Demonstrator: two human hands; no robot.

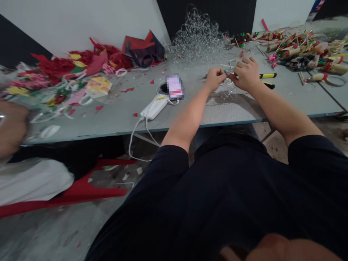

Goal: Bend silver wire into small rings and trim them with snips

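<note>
My left hand (215,79) is closed in a pinch above the table, its fingertips close to those of my right hand (247,73), which is pinched too. Both grip a thin silvery wire (228,95), whose bent loops hang below my fingers. The exact spot where the fingers meet is too small to make out. Beside my right wrist lie pliers with yellow-and-black handles (268,76); their jaws are hidden. Behind my hands stands a heap of curled silver wire pieces (197,38).
A phone (174,87) and a white power strip (154,107) with a cable are left of my arms. Red craft materials (78,58) cover the table's left side, near another person's arm (12,127). Wooden craft pieces (296,50) are piled at right. A red stool (100,181) stands below.
</note>
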